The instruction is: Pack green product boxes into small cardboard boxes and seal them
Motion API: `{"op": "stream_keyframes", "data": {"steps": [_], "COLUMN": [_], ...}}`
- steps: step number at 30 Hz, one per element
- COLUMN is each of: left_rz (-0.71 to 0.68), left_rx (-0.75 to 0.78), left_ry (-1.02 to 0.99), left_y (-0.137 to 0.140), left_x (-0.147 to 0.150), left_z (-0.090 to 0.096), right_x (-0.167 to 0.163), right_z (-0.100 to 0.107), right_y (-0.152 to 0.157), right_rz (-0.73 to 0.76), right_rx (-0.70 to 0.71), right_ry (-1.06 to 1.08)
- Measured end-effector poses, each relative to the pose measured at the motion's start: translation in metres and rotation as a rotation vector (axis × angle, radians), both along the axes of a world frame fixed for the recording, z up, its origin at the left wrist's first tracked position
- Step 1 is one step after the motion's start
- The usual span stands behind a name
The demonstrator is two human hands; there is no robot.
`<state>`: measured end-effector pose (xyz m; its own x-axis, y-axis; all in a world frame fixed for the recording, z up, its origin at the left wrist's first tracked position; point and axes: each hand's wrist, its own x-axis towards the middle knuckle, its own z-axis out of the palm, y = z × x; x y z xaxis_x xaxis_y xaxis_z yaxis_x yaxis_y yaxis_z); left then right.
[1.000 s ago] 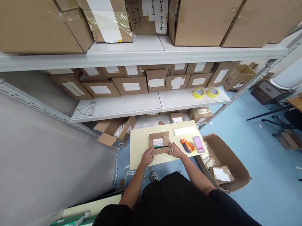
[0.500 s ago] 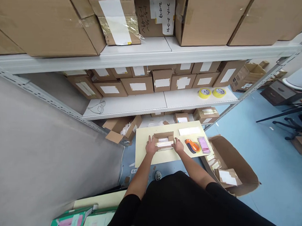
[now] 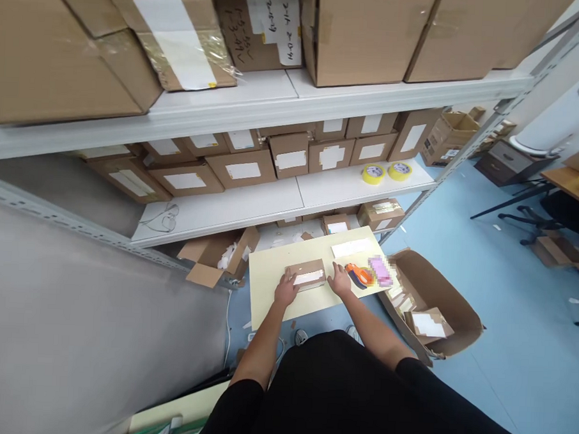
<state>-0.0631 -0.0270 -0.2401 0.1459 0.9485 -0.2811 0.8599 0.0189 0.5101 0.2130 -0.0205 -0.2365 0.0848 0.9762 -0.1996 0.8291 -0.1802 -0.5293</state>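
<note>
One unreadable label (image 3: 309, 277) marks the carton (image 3: 307, 267) the left hand (image 3: 285, 290) touches.

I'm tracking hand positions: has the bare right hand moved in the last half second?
Yes: the right hand has moved rightward off the brown cardboard box, closer to the stationary orange plastic tape dispenser.

Tabletop (image 3: 268, 273) left of the box (image 3: 307, 266) is free; orange tool (image 3: 358, 275) obstructs rightward.
</note>
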Motion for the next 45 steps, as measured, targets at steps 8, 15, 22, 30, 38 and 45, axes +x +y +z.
{"op": "stream_keyframes", "data": {"steps": [8, 15, 22, 30, 38, 45], "left_rz": [-0.048, -0.026, 0.062, 0.128, 0.16, 0.182], "left_rx": [-0.005, -0.007, 0.027, 0.012, 0.045, 0.057], "left_ry": [0.067, 0.0, -0.176, -0.272, -0.337, -0.404], "left_y": [0.015, 0.024, 0.024, 0.022, 0.021, 0.013], "left_x": [-0.001, 0.029, 0.048, 0.04, 0.049, 0.064], "left_z": [-0.013, -0.01, -0.027, -0.039, -0.041, -0.028], "right_x": [0.092, 0.158, 0.15, 0.121, 0.122, 0.071], "right_z": [0.018, -0.002, -0.052, -0.088, -0.053, 0.015], "right_y": [0.006, 0.003, 0.014, 0.021, -0.002, 0.007], "right_rz": [-0.062, -0.101, -0.005, -0.252, -0.312, 0.106], "right_rx": [0.09, -0.107, -0.365, -0.36, -0.076, 0.038], "right_ry": [-0.156, -0.053, 0.064, 0.041, 0.244, 0.664]}}
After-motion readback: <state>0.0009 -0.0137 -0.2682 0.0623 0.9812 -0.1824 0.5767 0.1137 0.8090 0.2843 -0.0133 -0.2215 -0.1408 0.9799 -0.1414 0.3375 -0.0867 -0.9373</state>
